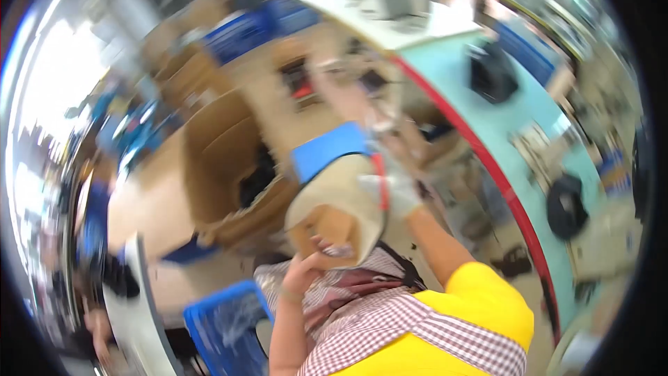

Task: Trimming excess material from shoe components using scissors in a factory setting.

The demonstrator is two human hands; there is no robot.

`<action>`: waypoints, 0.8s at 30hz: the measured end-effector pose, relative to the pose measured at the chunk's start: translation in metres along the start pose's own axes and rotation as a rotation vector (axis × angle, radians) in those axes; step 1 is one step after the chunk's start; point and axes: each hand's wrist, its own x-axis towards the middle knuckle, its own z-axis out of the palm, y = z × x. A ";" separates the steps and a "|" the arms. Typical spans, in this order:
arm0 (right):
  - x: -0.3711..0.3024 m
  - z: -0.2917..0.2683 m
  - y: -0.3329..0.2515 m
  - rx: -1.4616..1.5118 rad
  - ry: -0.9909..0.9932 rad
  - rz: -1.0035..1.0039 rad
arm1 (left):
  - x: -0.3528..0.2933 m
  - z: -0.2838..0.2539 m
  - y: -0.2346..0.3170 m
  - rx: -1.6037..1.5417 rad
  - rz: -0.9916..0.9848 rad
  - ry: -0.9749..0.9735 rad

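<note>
Motion blur softens the whole picture. In front of my body is a cream rounded piece (330,191), flat or shallow, with a dark edge; its exact kind cannot be made out. A tan patch or opening (341,226) shows on its near part. My left hand (309,271) grips the near edge, with fingertips showing over the tan area. My right hand (395,191), in a white glove, holds the piece's right side. A red strip (381,181) lies by the gloved fingers. Just beyond the piece is a blue flat panel (327,150).
To the left stands an open cardboard box (229,146) with dark things inside. A blue crate (226,327) is at lower left. A pale green worktable (452,69) with a red edge curves along the right, bearing black items (490,73). Another person's arm (99,334) shows at far left.
</note>
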 end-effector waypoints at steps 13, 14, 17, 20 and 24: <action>-0.038 -0.126 0.039 0.019 0.564 -0.079 | 0.151 0.191 0.080 0.757 1.092 0.106; -0.043 -0.133 0.053 0.022 0.584 -0.082 | 0.169 0.217 0.077 0.810 1.044 0.062; -0.063 -0.139 0.080 0.034 0.525 -0.030 | 0.233 0.286 0.056 1.282 1.375 -0.149; -0.074 -0.127 0.115 -0.063 0.403 0.135 | 0.302 0.336 -0.005 1.966 1.381 -0.208; -0.103 -0.133 0.122 0.065 0.245 0.416 | 0.290 0.373 -0.071 1.947 1.223 -0.497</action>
